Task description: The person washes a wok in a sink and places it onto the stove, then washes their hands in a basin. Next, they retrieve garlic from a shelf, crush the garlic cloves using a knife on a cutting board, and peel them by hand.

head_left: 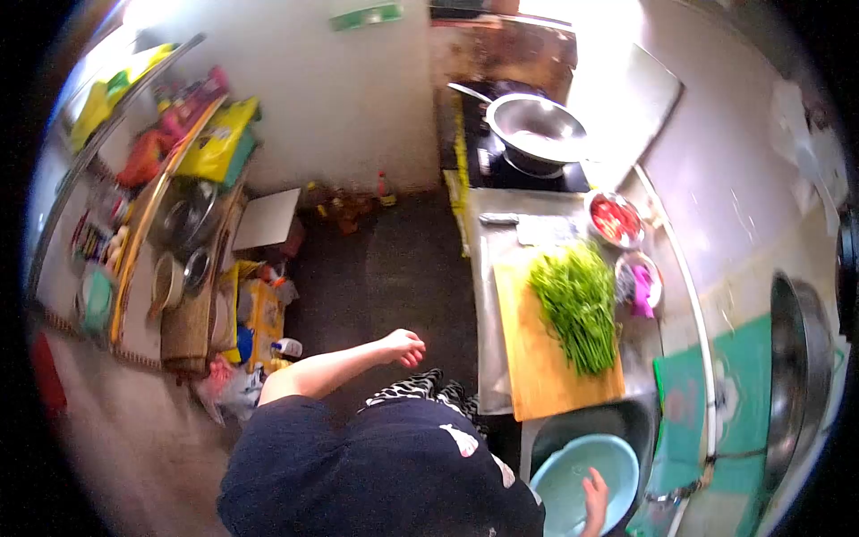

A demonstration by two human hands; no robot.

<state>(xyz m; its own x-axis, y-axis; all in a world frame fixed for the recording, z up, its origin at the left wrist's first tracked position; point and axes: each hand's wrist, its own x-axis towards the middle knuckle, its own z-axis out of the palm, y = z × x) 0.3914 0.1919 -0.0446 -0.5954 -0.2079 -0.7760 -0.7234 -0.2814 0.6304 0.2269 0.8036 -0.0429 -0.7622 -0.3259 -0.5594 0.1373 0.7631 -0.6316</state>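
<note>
My left hand (pixel 403 347) hangs in the air in front of my body, over the dark floor. Its fingers curl loosely inward with nothing in them. At the lower right, my right hand (pixel 595 499) is over a light blue basin (pixel 573 452) set in the sink (pixel 537 430). Its fingers are stretched and hold nothing; whether they touch the basin I cannot tell. Beyond the sink, a wooden cutting board (pixel 528 358) bears a large bunch of leafy green vegetables (pixel 577 309), leaves pointing away from me and stems toward me.
Right of the greens stand a bowl of red pieces (pixel 615 219) and a bowl with a purple item (pixel 640 282). A metal pan (pixel 537 125) sits on the stove. Left are loaded shelves (pixel 134 268). A large wok (pixel 792 358) hangs at the right wall.
</note>
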